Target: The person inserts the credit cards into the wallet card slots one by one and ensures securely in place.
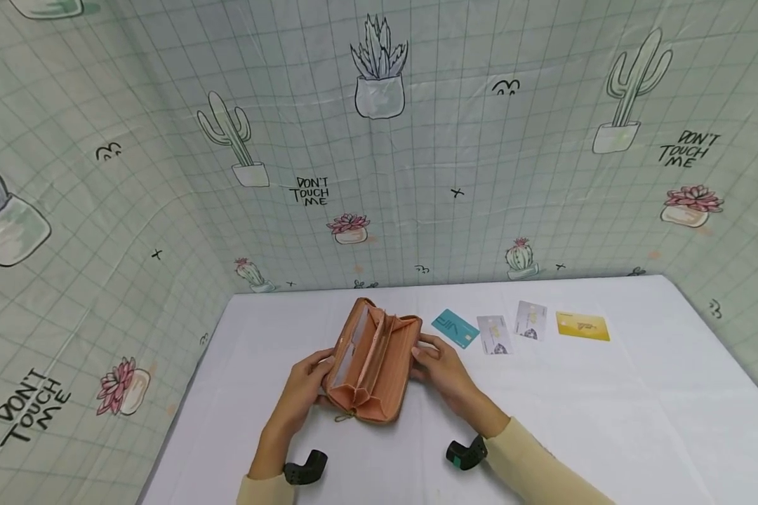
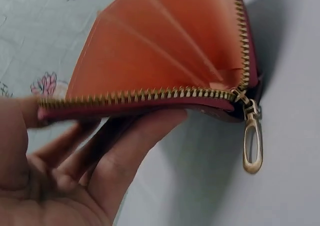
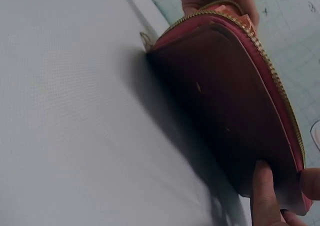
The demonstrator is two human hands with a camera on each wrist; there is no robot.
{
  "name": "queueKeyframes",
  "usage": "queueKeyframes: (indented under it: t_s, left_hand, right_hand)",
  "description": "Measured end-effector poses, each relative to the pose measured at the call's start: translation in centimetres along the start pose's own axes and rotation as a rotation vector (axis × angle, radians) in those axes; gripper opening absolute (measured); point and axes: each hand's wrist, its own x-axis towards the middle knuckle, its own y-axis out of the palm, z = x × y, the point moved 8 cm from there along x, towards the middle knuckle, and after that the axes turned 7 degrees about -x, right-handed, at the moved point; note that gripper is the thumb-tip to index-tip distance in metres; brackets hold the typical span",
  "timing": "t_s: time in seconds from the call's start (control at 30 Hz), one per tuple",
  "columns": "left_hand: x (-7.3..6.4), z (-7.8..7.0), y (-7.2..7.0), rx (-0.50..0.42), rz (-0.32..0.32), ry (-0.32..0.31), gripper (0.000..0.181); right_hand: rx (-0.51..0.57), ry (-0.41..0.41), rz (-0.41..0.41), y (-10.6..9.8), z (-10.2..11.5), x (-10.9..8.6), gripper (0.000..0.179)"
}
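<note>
An unzipped long wallet (image 1: 391,382), orange-tan inside with pleated compartments, is spread wide over the white table. My left hand (image 1: 304,386) grips its left cover, thumb near the zipped edge and fingers behind. The right cover is held by my right hand (image 1: 445,372), its fingers against the dark outer face (image 3: 215,96) in the right wrist view. Something whitish shows in the left slot. A brass zipper pull (image 2: 253,148) hangs from the near end in the left wrist view.
Right of the wallet lie a teal card (image 1: 455,328), two silver-grey cards, one nearer (image 1: 495,334) and one farther (image 1: 531,320), and a yellow card (image 1: 582,326). Cactus-printed cloth (image 1: 417,154) rises behind and beside the white table (image 1: 575,407).
</note>
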Motion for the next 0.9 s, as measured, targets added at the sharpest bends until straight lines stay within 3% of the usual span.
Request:
queueKeyframes:
  t_s: [0.33, 0.6, 0.9]
  left_hand:
    - [-1.5, 0.2, 0.7, -0.115, -0.112, 0.056, 0.044]
    - [-2.8, 0.4, 2.2, -0.12, -0.211, 0.127, 0.043]
    - [-3.1, 0.4, 3.8, -0.114, -0.205, 0.106, 0.044]
  right_hand:
    - [-0.026, -0.004, 0.081, -0.3, 0.5, -2.5, 0.049]
    - [-0.025, 0.007, 0.164, -0.3, 0.5, -4.3, 0.054]
    - [-0.044, -0.037, 0.119, -0.9, 0.1, -4.0, 0.047]
